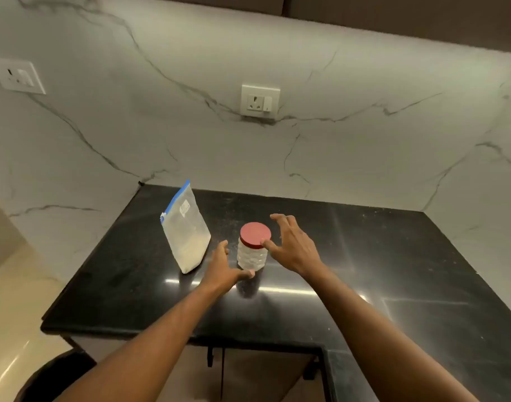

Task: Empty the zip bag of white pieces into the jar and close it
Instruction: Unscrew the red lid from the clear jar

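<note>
A clear textured jar (251, 256) stands upright on the black counter, with a red lid (255, 234) on top. To its left a zip bag (186, 230) with a blue seal stands upright, holding white pieces. My left hand (223, 271) is open at the jar's lower left, thumb near its base. My right hand (292, 245) is open with fingers spread beside the lid, the thumb tip touching the lid's right edge. Neither hand grips anything.
The black counter (364, 271) runs into a marble-walled corner and turns toward me on the right. Two wall sockets (260, 100) (17, 75) sit on the backsplash. The counter's front edge drops to cabinets and a pale floor at left.
</note>
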